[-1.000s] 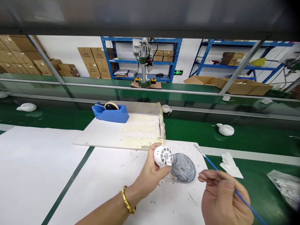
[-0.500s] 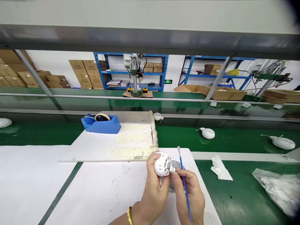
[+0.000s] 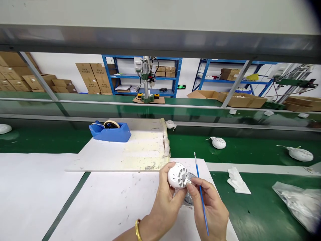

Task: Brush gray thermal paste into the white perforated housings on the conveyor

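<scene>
Head view: the white vented housing [image 3: 177,175] was held raised over the white sheet [image 3: 112,197] on the bench [image 3: 250,217], with the left hand [image 3: 164,205] curled around its left and lower side. The housing was rounded and showed no clear long axis; its slotted face was turned rightward, toward the right hand [image 3: 213,209]. The small white tab [image 3: 187,181] projected from that face at lower right, between the hands. The right thumb and forefinger met at the tab, apparently in a pinch; exact contact was too small to confirm. The right hand also carried the blue brush [image 3: 198,172], which slanted through the fingers, tip pointing away from the wearer. The grey patch [image 3: 188,200] lay partly hidden behind the hands
</scene>
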### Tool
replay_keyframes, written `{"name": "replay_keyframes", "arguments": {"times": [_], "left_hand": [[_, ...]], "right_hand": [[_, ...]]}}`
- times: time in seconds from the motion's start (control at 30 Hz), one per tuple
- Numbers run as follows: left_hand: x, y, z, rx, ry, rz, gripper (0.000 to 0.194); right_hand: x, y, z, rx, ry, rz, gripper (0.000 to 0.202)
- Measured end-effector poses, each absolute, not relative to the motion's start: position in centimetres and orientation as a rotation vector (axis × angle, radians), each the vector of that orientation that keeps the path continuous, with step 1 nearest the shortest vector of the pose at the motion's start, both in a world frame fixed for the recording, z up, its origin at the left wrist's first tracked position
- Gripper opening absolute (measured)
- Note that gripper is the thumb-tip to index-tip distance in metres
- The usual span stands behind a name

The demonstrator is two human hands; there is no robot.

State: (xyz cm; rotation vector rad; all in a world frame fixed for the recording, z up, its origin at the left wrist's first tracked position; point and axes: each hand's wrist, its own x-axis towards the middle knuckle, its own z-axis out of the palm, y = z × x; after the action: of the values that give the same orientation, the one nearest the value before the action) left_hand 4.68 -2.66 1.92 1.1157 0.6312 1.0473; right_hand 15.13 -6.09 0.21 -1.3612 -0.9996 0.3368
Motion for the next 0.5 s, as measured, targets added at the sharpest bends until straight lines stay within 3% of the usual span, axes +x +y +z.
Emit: {"name": "replay_keyframes", "arguments": {"times": [0.23,0.5], "left_hand": [[3.5,-2.1,3.4,0.998,0.509,0.889,0.067],[2.6,-1.7,3.2,1.033,0.48,0.739,0.072]], "right_hand": [[18.4,-5.5,3.8,-1.153,-1.642,0.016,0.02],[20.6,-4.6,5.1,-0.955,-2.062,0.072,0.029]]}}
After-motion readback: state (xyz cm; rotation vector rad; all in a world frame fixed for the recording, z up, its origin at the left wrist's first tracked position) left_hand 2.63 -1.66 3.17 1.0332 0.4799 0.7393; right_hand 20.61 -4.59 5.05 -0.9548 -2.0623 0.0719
